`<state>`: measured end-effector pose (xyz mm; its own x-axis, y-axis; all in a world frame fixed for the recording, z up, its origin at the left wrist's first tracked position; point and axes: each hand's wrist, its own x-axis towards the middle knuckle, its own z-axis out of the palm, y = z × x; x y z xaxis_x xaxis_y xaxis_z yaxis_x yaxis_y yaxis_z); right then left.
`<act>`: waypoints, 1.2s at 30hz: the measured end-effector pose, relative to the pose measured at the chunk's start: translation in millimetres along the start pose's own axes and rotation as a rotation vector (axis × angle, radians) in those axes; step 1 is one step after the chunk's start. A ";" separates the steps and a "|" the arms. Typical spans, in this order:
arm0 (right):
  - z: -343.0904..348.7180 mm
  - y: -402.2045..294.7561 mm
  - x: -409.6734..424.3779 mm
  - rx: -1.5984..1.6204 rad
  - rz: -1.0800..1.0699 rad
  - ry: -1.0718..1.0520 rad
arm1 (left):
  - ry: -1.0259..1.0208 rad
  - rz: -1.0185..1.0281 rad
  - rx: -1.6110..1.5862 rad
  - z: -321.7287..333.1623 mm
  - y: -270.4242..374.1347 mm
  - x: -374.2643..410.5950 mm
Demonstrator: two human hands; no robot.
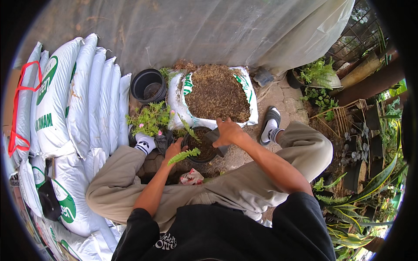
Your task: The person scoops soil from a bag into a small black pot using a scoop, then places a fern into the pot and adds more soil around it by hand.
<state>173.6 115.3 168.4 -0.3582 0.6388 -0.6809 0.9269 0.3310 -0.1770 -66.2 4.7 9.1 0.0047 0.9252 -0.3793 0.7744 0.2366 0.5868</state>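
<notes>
Between my legs stands a black plastic pot (204, 156) with dark soil inside and fern fronds (184, 156) arching over it. My left hand (174, 150) rests against the pot's left side, its fingers partly hidden by a frond. At the pot's right rim is my right hand (227, 132), fingers spread, beside a dark flap or sheet of black plastic (223, 149); whether it grips this I cannot tell. Just beyond the pot lies an opened white sack (178, 98), its top covered with brown, crumbly planting medium (217, 93).
Black nursery pots (148, 86) and a pink-flowered plant (148, 120) stand left of the opened sack. Full white sacks (78, 98) are stacked at the left. A plastic sheet (196, 36) hangs behind. Potted ferns (316, 73) and snake plants (352, 225) line the right.
</notes>
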 end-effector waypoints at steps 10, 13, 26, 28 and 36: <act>-40.0 11.8 10.6 0.123 0.054 0.019 | -0.162 -0.045 -0.481 24.3 -35.0 6.2; -48.7 31.3 14.8 0.177 0.047 0.142 | -0.332 -0.298 -0.668 11.0 -4.9 -5.9; -66.7 65.4 32.1 0.366 0.093 0.370 | -0.305 -0.410 -0.805 39.0 -41.9 -3.1; -53.0 81.4 43.8 0.383 0.137 0.418 | -0.255 -0.299 -0.629 37.0 -22.8 -2.8; -11.1 113.1 98.3 0.452 0.170 0.566 | -0.061 -0.037 -0.197 38.3 -40.2 7.0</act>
<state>241.9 223.3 89.3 -0.0952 0.9564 -0.2760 0.8867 -0.0446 -0.4602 -73.0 -9.7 -44.6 0.0216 0.8967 -0.4422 0.6360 0.3289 0.6981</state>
